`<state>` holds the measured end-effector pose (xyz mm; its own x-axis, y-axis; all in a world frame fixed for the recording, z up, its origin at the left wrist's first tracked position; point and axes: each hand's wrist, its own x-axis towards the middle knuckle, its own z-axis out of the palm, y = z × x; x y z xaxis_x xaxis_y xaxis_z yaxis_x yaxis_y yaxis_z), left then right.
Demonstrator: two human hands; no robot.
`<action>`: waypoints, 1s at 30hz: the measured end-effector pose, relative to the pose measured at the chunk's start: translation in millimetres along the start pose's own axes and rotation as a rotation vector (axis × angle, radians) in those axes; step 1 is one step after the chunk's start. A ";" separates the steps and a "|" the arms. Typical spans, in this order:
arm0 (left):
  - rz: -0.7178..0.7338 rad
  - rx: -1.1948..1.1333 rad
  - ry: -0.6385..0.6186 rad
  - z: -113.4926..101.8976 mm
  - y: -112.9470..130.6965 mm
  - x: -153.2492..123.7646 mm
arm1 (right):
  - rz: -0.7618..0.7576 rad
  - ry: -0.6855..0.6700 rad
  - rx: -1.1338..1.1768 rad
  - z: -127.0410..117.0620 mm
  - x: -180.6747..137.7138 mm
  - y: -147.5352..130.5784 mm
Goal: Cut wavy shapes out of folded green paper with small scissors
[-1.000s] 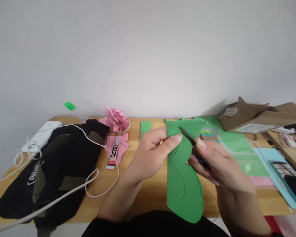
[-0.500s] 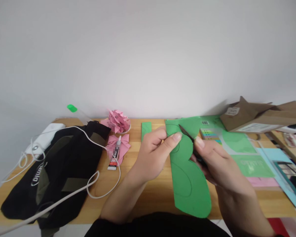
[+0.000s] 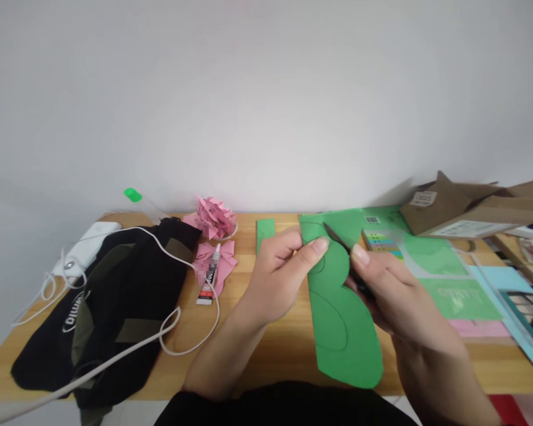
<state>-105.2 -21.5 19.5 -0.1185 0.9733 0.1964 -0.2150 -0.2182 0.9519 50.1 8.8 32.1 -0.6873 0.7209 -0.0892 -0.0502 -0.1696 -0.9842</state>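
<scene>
My left hand (image 3: 288, 275) pinches a green sheet of paper (image 3: 346, 331) between thumb and fingers near its upper part. The sheet hangs down over the desk, its right edge cut in rounded lobes, with curved pencil lines drawn on its face. In my right hand (image 3: 391, 290) is a pair of scissors (image 3: 337, 238), closed round by the fingers so the handles are mostly hidden. The dark blades lie along the paper's upper right edge, beside my left thumb. Behind the blades a flap of green paper shows.
On the wooden desk (image 3: 266, 349) at left lie a black bag (image 3: 133, 296), white cables and a white power strip (image 3: 89, 245). A pink paper flower (image 3: 215, 217) and a glue tube (image 3: 208, 278) sit nearer. A cardboard box (image 3: 475, 207) and coloured sheets occupy the right.
The whole view has shifted slightly, with things appearing a little further right. Both hands keep their hold, and the scissors' blades look slightly more closed along the paper's edge.
</scene>
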 end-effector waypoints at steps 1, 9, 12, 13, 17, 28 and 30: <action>0.000 -0.002 0.000 0.0 -0.3 -0.1 | 0.000 0.003 0.004 0.4 0.0 -0.2; -0.016 -0.055 -0.011 0.4 -3.2 1.1 | 0.012 0.030 0.036 3.8 1.7 -0.9; -0.017 -0.091 -0.004 1.2 -3.6 1.8 | 0.000 0.058 0.031 5.0 1.3 -0.3; -0.017 -0.108 0.000 1.5 -3.7 1.9 | 0.000 0.068 0.026 5.4 1.1 -0.3; -0.011 -0.162 0.020 3.0 -3.7 2.3 | 0.025 0.086 0.025 6.5 1.3 -2.0; -0.079 -0.169 0.031 6.4 -4.2 0.8 | 0.033 0.062 0.002 4.9 2.4 -2.5; -0.074 -0.186 0.031 6.9 -4.5 1.3 | 0.034 0.079 0.015 6.3 2.5 -2.8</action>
<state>-97.7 -18.8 17.1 -0.1254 0.9851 0.1177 -0.3992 -0.1588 0.9030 43.9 6.8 35.6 -0.6294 0.7653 -0.1349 -0.0390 -0.2045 -0.9781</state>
